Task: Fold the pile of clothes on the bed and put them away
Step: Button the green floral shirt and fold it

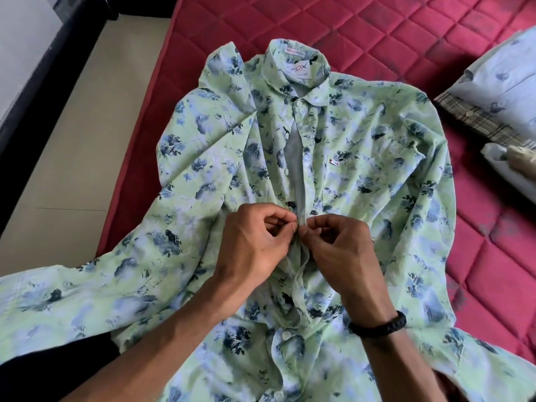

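Note:
A light green shirt (362, 158) with a blue floral print lies face up on the red quilted mattress (391, 27), collar pointing away from me. Its front placket is partly open, with white buttons showing along it. My left hand (255, 242) pinches the left edge of the placket at mid-chest. My right hand (339, 248), with a black band on its wrist, pinches the right edge at the same spot. The fingertips of both hands meet over the placket. The shirt's sleeves spread out to the left and right.
More clothes (499, 91) lie piled at the right edge of the bed: a pale blue printed piece, a plaid one and a white one. Left of the mattress is beige floor (72, 146), with a dark strip along the wall.

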Action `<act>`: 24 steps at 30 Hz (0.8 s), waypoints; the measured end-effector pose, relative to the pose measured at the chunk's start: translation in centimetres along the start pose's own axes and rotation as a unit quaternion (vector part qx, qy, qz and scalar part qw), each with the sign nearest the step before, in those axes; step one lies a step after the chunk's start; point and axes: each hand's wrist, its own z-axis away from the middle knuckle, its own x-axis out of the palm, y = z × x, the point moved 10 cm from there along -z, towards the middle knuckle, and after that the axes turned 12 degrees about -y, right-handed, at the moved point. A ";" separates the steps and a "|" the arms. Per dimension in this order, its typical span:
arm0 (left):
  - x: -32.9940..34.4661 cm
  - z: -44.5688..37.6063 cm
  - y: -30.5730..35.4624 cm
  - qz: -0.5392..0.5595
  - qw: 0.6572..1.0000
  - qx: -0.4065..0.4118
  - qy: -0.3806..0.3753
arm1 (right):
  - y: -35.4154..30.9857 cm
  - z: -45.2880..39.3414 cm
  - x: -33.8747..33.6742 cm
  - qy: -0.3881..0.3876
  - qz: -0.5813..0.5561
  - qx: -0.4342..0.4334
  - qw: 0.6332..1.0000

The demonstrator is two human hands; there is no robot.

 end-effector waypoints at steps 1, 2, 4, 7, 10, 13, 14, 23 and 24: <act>0.0 -0.1 -0.3 0.013 1.000 -0.005 -0.002 | 0.0 0.1 0.0 0.007 0.003 -0.004 1.000; 0.1 -0.2 -0.5 0.025 1.000 -0.011 -0.006 | 0.1 0.1 -0.1 0.013 0.007 -0.008 1.000; 0.1 -0.5 -1.0 0.049 0.998 -0.026 -0.018 | 0.1 0.0 -0.1 0.021 0.010 -0.009 1.000; 0.1 -0.8 -1.8 0.084 0.994 -0.058 -0.039 | 0.3 -0.1 0.0 0.013 -0.017 -0.003 1.000; 0.6 -1.0 -2.1 0.101 0.990 -0.076 -0.063 | 0.2 -0.1 0.0 0.003 -0.038 -0.003 0.999; 0.8 -0.9 -2.3 0.115 0.989 -0.076 -0.062 | 0.0 -0.1 0.1 -0.006 -0.031 -0.004 0.999; 0.7 -0.9 -2.4 0.114 0.989 -0.073 -0.056 | 0.0 -0.2 0.2 -0.010 -0.028 -0.003 1.000; 0.2 -0.3 -1.7 0.066 0.997 -0.031 -0.006 | -0.2 -0.2 0.1 -0.031 -0.042 -0.002 0.999; 0.1 -0.3 -1.7 0.063 0.998 -0.032 -0.005 | -0.5 0.0 0.1 -0.011 -0.012 -0.017 1.000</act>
